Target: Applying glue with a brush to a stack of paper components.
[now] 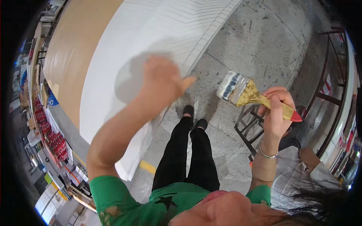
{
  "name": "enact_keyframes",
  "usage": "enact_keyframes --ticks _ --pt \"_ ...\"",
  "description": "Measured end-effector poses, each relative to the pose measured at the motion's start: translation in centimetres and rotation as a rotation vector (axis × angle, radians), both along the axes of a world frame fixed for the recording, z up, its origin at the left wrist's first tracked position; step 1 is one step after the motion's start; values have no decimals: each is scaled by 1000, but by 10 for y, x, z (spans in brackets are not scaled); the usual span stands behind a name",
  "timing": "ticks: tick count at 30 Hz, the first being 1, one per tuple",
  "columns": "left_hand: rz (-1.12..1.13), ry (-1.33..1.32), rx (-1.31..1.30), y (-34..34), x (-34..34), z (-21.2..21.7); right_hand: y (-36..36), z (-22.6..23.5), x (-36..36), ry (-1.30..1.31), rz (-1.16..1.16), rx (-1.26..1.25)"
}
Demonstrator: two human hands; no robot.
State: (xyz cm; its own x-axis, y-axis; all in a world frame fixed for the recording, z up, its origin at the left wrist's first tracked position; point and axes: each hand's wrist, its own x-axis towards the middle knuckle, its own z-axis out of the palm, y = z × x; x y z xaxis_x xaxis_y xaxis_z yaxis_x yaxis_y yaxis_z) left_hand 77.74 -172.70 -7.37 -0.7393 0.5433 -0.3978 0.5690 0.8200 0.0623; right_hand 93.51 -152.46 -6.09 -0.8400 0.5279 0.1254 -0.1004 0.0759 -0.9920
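Wrapped around the wooden handle of a wide paintbrush (249, 94), the right hand (277, 111) holds it in a closed fist, thumb and fingers pressed on the paint-smeared shaft just short of its red tip. The brush is raised in the air over the concrete floor (260, 34), with its pale bristles and metal band pointing toward the white panel (113, 60), well apart from it. A thin bracelet (267, 153) circles the right wrist.

Left hand (162, 81) is spread flat, fingers loosely apart, and it appears to rest against the panel's white face near its right edge; it is blurred, so contact cannot be told for sure. A brown board (71, 49) lies beside the panel's left edge.

Along the picture's left rim stand shelves with rows of red packages (51, 137) and flat white boxes. A dark metal frame (249, 130) stands on the floor under the brush.
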Motion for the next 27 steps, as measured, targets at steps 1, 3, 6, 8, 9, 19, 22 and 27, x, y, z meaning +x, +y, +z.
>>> enact_keyframes --ticks 1,3,6,8,9,19,22,27 --pt "9 10 -17 -13 25 -8 -5 -3 2 -7 15 -25" --pt "153 508 -149 -37 59 -24 -17 -4 2 18 56 -61" --pt "84 421 -90 -55 51 -30 -26 -6 -1 44 101 -79" --pt "141 72 2 -51 25 6 -25 -8 0 63 89 -69" --pt "194 -270 91 -49 17 20 -24 -6 -1 57 77 -62" --pt "77 -125 197 -65 11 17 -44 -10 -63 30 -48 -34" --pt "37 -138 283 -69 8 18 -53 -19 -72 11 -37 -27" --pt "46 -188 351 -72 5 16 -62 -9 -66 5 5 4"
